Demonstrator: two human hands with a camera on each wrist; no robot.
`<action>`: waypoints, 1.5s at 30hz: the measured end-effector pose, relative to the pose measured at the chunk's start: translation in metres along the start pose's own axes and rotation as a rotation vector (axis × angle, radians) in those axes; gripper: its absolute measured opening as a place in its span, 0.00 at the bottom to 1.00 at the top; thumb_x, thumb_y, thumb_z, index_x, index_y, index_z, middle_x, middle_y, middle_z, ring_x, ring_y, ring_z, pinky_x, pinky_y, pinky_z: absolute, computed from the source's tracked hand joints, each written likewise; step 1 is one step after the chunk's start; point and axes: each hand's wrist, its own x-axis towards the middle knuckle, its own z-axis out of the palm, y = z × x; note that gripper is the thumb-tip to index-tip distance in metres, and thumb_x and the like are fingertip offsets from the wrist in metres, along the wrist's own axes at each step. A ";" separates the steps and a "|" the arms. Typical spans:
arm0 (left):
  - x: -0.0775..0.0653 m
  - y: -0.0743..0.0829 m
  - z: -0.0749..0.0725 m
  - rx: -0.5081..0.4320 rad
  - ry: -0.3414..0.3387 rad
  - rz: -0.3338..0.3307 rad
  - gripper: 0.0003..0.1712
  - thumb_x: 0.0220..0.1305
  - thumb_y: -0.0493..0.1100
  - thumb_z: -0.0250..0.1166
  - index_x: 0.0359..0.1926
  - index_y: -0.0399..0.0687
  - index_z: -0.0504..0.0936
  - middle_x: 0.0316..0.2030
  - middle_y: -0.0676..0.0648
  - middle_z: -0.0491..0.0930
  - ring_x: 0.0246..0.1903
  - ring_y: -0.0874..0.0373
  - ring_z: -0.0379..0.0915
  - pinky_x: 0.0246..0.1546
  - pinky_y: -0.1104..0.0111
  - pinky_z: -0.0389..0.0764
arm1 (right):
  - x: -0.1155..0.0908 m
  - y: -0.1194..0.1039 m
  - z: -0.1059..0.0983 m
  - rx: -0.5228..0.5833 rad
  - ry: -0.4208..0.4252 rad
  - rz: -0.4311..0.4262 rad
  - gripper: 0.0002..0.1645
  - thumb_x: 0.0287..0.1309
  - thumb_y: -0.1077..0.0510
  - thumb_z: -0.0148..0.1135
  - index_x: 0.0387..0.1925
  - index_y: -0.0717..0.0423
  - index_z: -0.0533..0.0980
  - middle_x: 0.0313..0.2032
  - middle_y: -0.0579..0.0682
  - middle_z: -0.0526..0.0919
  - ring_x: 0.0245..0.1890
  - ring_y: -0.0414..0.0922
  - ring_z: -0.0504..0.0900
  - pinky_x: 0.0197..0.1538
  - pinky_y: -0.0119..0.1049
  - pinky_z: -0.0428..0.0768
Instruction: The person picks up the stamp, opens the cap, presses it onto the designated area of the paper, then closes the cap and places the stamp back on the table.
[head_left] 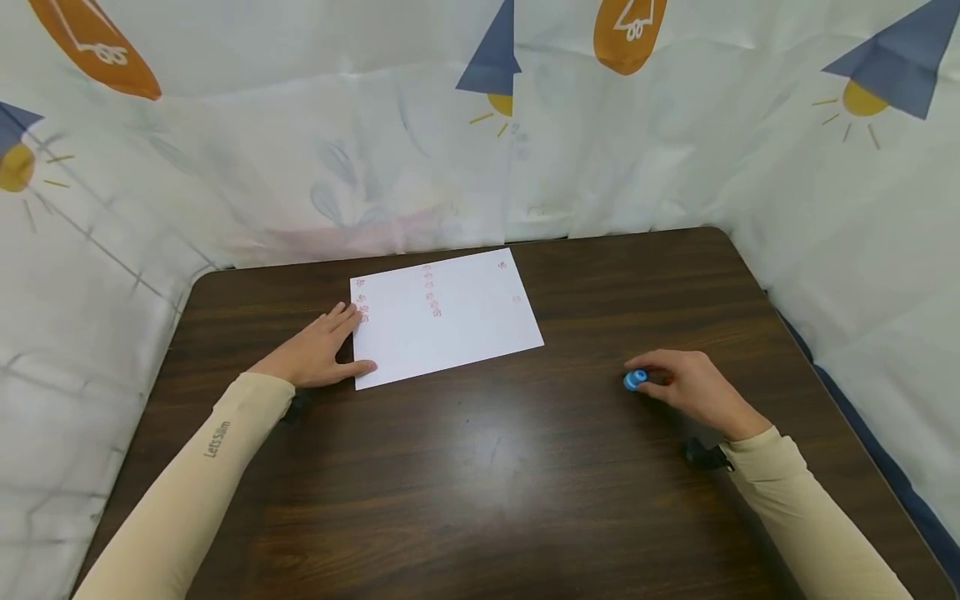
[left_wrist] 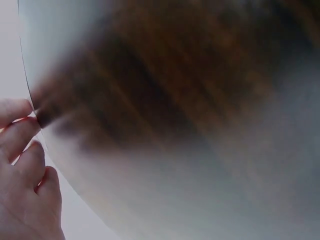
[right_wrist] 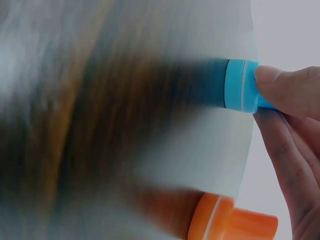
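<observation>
Left hand (head_left: 318,348): fingers spread, resting at left edge of white sheet (head_left: 457,333). Right hand (head_left: 697,387): fingers pinching blue piece (head_left: 635,380), seemingly upright on surface (head_left: 465,500), right of sheet; orange piece (right_wrist: 250,224) just beside. Sideways swing could topple orange piece; loose pinch could drop blue one; left-hand push could skew sheet.

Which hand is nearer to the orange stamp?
Right. The right hand, pinching the blue stamp, is close beside the orange stamp; the left hand is far off on the paper.
</observation>
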 end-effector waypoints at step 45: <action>-0.033 0.047 0.018 -0.034 0.047 0.006 0.62 0.63 0.74 0.65 0.81 0.37 0.53 0.82 0.33 0.49 0.82 0.36 0.43 0.81 0.42 0.52 | -0.015 -0.016 0.022 0.259 0.156 0.093 0.19 0.61 0.50 0.74 0.53 0.48 0.86 0.51 0.51 0.90 0.47 0.35 0.90 0.48 0.20 0.85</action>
